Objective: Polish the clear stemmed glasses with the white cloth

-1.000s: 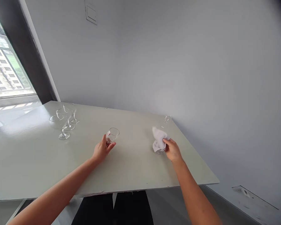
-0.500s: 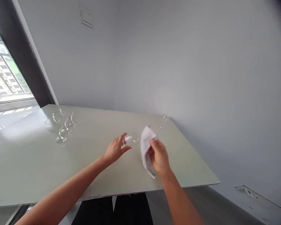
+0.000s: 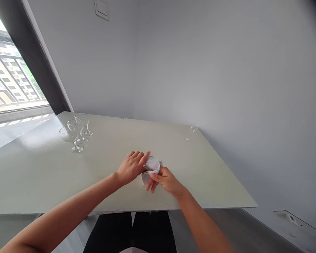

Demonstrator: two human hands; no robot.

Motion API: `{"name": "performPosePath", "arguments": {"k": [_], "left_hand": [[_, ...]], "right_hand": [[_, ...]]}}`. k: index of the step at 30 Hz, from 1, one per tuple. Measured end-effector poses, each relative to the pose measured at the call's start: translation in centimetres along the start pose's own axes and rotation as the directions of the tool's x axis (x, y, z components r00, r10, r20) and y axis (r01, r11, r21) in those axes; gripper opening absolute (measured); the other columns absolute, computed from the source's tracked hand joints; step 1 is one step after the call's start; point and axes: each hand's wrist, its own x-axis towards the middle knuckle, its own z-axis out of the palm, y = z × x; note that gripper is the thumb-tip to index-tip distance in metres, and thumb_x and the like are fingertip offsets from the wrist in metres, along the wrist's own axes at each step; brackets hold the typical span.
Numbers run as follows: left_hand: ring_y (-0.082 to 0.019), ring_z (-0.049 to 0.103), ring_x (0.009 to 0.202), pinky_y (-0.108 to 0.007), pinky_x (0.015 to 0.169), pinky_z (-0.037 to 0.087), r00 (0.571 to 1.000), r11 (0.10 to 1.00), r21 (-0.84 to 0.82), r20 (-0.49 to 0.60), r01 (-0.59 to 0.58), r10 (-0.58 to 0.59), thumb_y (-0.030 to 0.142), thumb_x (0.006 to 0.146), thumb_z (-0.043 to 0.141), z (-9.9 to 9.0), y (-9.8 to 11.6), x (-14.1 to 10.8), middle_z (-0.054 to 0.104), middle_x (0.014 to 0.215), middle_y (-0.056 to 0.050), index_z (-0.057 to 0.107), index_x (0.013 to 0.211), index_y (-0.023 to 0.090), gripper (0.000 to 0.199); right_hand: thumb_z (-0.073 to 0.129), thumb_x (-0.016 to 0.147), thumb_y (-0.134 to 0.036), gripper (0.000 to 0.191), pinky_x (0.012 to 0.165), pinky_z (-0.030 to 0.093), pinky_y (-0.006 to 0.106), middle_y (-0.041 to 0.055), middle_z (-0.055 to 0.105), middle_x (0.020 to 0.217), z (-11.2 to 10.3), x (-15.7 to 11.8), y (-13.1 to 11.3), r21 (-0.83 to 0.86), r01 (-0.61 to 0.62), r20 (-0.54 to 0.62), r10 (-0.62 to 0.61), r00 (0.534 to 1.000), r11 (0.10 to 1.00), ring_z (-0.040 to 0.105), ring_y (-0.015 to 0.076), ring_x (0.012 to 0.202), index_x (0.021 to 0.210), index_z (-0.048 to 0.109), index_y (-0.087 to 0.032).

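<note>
Pinching white folded cloth [image 3: 152,164] in right hand [image 3: 167,180], above pale glossy table [image 3: 109,149], towards front edge; curling left hand [image 3: 131,167] beside it, cannot tell around what; likely light, limp, best gripped by a fold

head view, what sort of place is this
Probably an indoor room, perhaps in a flat or office: it has plain grey walls, a wall switch, and a window looking out on a multi-storey building.

No text, label, brand, number or sign can be read, from the far left corner of the table [image 3: 47,175] to its near edge.
</note>
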Motion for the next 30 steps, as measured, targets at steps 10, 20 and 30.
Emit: {"name": "performPosePath", "arguments": {"k": [10, 20, 30], "left_hand": [[-0.017, 0.057, 0.086, -0.047, 0.099, 0.028, 0.998, 0.998, 0.032, 0.01, -0.062, 0.062, 0.036, 0.089, 0.038, -2.2, 0.0, 0.9, 0.061, 0.092, -0.005, 0.046, 0.122, 0.026, 0.035], [-0.012, 0.051, 0.049, -0.023, 0.046, 0.037, 0.701, 0.575, -0.656, 0.688, 0.489, 0.189, 0.064, 0.08, 0.033, -5.0, -1.8, 1.7, 0.06, 0.06, -0.002, 0.063, 0.088, 0.02, 0.054], [-0.018, 0.056, 0.065, -0.032, 0.066, 0.042, 0.959, 0.996, -0.086, 0.28, -0.03, 0.053, 0.039, 0.088, 0.038, -5.4, 2.0, 0.0, 0.058, 0.069, -0.006, 0.051, 0.113, 0.017, 0.036]], "right_hand": [[0.057, 0.077, -0.049, 0.033, 0.04, 0.042, 0.022, -0.0059, 0.049, 0.037, -0.5, 0.3, 2.0, 0.398, 0.129, -0.312, 0.003, 0.95, 0.908, 0.044, 0.0083, 0.032, 0.075, 0.06, -0.016], [0.058, 0.079, -0.039, 0.025, 0.063, 0.045, 0.031, 0.0005, 0.062, 0.064, -0.2, -2.5, -0.6, -0.456, 0.171, 0.096, -0.143, 0.985, 0.873, 0.057, 0.016, 0.063, 0.065, 0.063, -0.019], [0.058, 0.076, -0.049, 0.034, 0.041, 0.04, 0.023, -0.0047, 0.048, 0.036, -0.8, -1.3, 3.3, 0.382, 0.068, -0.257, 0.035, 0.966, 0.922, 0.044, 0.0094, 0.032, 0.069, 0.062, -0.016]]}}
